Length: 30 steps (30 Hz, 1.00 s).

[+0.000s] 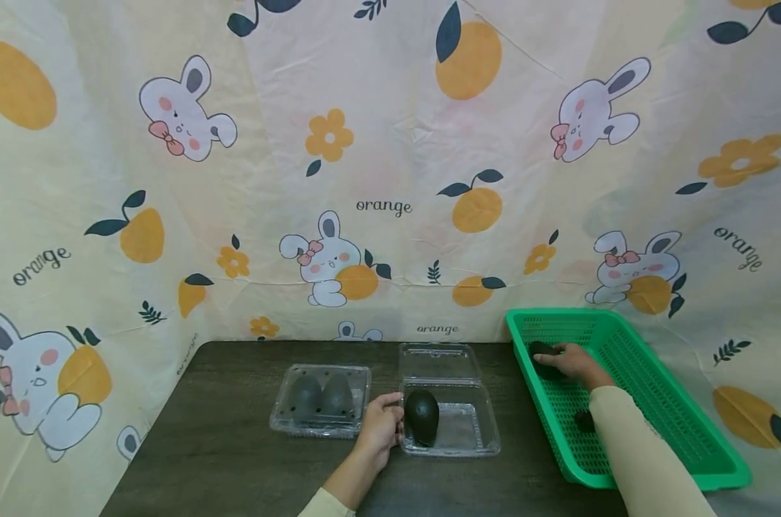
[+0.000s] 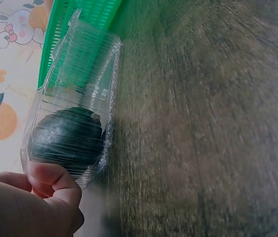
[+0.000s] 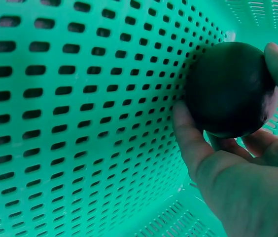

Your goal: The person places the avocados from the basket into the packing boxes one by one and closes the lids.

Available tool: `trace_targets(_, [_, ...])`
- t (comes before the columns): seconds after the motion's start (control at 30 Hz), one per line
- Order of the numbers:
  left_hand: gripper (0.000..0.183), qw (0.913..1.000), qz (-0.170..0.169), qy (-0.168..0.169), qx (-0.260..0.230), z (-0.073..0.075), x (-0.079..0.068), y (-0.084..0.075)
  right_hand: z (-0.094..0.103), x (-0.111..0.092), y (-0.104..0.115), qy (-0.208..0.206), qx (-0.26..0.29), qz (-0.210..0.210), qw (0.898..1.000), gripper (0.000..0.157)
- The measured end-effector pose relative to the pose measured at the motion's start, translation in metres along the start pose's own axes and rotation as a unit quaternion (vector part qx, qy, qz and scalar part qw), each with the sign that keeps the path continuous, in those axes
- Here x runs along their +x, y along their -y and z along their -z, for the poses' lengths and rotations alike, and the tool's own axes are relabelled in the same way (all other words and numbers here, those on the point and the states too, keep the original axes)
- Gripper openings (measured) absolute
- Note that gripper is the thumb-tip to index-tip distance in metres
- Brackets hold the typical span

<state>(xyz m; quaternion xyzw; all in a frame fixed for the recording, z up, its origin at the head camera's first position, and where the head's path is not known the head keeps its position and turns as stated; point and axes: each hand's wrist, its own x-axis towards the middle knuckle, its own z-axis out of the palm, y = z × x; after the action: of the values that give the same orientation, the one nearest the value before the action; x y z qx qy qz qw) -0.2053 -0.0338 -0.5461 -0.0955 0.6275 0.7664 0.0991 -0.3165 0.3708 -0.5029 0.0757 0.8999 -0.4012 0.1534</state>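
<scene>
My left hand pinches the left side wall of an open clear plastic clamshell box, thumb and fingers at the wall in the left wrist view. One dark avocado lies in the left half of that box, beside the fingers. Over on the right, my right hand is inside the green basket near its far left corner. Its fingers and thumb curl round another dark avocado, close against the perforated basket wall.
Left of the open box stands a closed clamshell with two avocados inside. Another dark fruit lies in the basket, partly hidden by the right sleeve. A printed cloth hangs behind the dark wooden table.
</scene>
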Motion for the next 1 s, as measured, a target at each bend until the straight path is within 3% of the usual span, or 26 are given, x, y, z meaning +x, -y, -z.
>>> trace_targets(0.3, [0.044,1.0000,-0.003,0.005,-0.004,-0.001,-0.001,-0.001,-0.001,-0.002,0.000,-0.004,-0.029,-0.012,1.000,0.094])
trace_targets(0.73, [0.041,1.0000,-0.004,0.002,-0.001,0.003,-0.005,-0.006,-0.009,0.004,0.001,-0.024,-0.027,0.000,0.999,0.095])
trace_targets(1.0, [0.042,0.9997,-0.008,0.021,-0.009,0.002,-0.006,-0.006,0.003,-0.005,-0.001,-0.021,0.001,0.008,1.000,0.098])
